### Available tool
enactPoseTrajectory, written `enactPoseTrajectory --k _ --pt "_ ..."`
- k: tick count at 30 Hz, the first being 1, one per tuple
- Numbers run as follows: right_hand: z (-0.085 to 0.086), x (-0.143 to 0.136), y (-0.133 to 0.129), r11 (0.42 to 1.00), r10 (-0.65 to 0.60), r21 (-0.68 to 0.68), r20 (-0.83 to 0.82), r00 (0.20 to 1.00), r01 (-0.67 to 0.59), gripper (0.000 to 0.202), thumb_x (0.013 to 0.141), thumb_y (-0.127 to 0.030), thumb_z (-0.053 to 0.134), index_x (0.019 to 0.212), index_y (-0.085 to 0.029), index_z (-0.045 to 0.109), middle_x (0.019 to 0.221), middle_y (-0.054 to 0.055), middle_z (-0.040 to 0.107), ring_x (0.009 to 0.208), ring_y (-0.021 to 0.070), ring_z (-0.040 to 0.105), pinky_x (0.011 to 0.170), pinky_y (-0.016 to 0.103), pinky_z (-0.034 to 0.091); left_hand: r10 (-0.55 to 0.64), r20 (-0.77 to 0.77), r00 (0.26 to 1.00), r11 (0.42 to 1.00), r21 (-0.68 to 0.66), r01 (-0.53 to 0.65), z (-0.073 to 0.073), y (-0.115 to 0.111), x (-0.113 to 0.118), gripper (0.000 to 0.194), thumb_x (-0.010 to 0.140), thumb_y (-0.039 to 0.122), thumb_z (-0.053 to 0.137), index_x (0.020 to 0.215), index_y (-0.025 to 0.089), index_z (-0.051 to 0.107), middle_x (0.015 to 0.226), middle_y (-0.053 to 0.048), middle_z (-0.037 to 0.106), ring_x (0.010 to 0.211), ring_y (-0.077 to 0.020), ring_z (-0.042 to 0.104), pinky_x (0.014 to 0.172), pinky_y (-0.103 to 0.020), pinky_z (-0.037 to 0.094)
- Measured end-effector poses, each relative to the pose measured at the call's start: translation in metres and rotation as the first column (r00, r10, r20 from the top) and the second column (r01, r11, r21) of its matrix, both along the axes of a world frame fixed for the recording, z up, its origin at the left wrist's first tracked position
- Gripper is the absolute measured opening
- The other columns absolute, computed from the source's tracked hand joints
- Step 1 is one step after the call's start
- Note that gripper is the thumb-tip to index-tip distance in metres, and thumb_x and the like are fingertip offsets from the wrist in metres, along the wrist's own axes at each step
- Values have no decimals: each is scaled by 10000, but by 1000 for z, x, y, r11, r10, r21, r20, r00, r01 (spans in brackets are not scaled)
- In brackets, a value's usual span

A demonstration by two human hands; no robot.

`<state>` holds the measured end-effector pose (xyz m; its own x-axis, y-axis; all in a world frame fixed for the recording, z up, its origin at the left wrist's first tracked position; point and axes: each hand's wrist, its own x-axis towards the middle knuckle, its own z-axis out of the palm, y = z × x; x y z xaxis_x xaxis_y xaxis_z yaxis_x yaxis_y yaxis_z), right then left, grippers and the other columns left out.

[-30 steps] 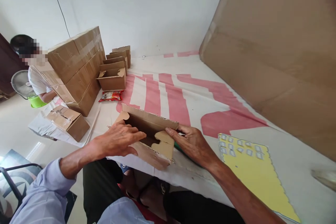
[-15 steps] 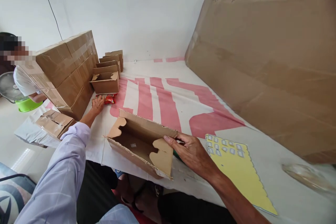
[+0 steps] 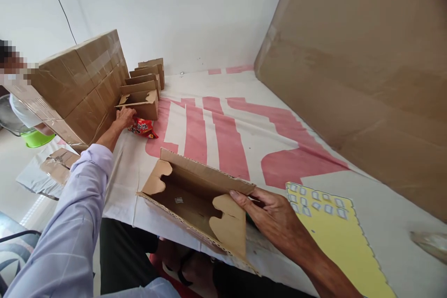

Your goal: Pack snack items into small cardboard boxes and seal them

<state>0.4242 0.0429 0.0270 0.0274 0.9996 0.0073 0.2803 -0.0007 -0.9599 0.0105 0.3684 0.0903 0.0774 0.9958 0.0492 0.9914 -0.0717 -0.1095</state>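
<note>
My left hand [image 3: 125, 117] reaches to the front of the nearest small cardboard box [image 3: 145, 111] in a row beside the stacked cartons. Its fingers look bent and apart, close to that box's front wall; whether they touch it I cannot tell. A red snack packet [image 3: 142, 127] lies just right of this hand, below the box front. My right hand [image 3: 275, 214] grips the right end of an open-topped cardboard box [image 3: 192, 223], thumb over the rim and fingers on the outside. That box sits tilted at the table's near edge, with a small pale mark on its inner floor.
Taped cartons [image 3: 87, 79] form a wall on the left, and a large cardboard sheet [image 3: 349, 74] leans at the right. A yellow sheet [image 3: 342, 237] with small pale pieces lies on the white-and-pink cloth [image 3: 228, 144]. A person's sleeve [image 3: 23, 111] shows behind the cartons.
My left hand has moved off the red packet, up towards the nearest box in the row. The packet now shows more of its printed face. My right hand keeps its grip.
</note>
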Motion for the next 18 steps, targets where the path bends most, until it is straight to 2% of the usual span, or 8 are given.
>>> enactPoseTrajectory --k 3,6,11,13,16,18 --pt "2 0 2 1000 26 -8 -7 1000 -26 523 842 -731 776 868 -217 873 864 95 858 834 335 818 699 389 674 73 44 996 992 103 -78 -5 -4 12 421 970 227 663 1384 204 731 1518 -233 670 1456 -424 544 1178 -565 455" --pt "5 -1 2 999 45 -19 -24 999 -46 563 839 -756 787 918 -207 880 895 104 865 879 350 830 763 409 694 105 105 989 981 152 -120 -16 -19 24 412 1022 249 583 1414 211 704 1569 -239 625 1448 -412 578 1138 -523 492" --pt "7 -1 1 999 34 -25 -45 998 -35 583 831 -771 788 914 -201 880 886 108 862 883 359 834 735 403 688 66 201 977 997 27 -73 -42 -46 39 308 953 313 705 1233 242 811 1291 -164 802 1304 -392 708 1078 -462 548" --pt "7 -2 1 999 44 -17 -42 998 -44 571 839 -759 786 911 -200 880 872 106 858 883 358 833 734 404 683 51 250 967 999 -14 -49 -49 -52 43 366 925 298 729 1278 249 814 1260 -150 826 1285 -396 725 1074 -476 564" --pt "7 -4 3 999 41 6 -33 999 -41 569 837 -755 790 898 -196 878 867 108 856 882 359 829 757 416 682 11 337 942 999 -39 2 -44 -53 51 453 896 265 752 1346 251 804 1262 -140 842 1266 -397 741 1085 -506 574" --pt "7 -6 5 999 32 9 -37 999 -32 572 830 -761 790 881 -197 872 866 110 854 865 357 823 737 416 678 -40 399 916 997 -45 63 -29 -56 56 429 886 297 788 1309 232 825 1233 -137 852 1241 -390 754 1085 -499 581"
